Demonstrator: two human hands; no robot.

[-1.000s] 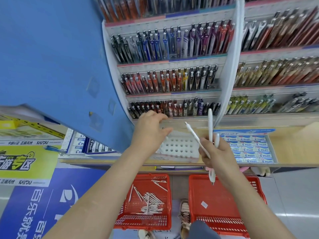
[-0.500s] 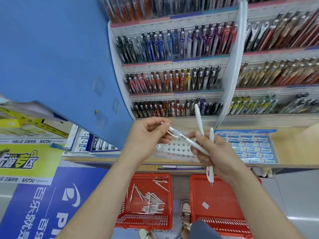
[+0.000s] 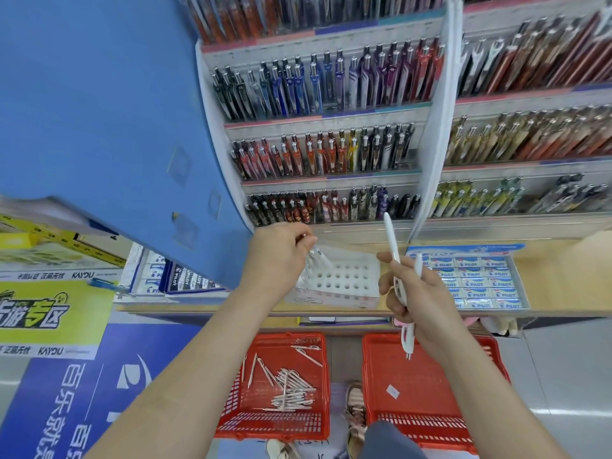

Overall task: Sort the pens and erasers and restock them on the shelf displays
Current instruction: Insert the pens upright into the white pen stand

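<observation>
L hand (image 3: 278,256) pinches blurred pale pen (image 3: 317,256), slanting down-right over holed white holder (image 3: 347,276); R hand (image 3: 417,299) grips white pens (image 3: 391,240), approx upright, slim

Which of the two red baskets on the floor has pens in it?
The left basket: it holds a loose pile of white pens. The right basket shows only a small white slip on its floor.

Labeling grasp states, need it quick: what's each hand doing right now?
Left hand: pinching a pen at the holed tray.
Right hand: gripping white pens.
</observation>
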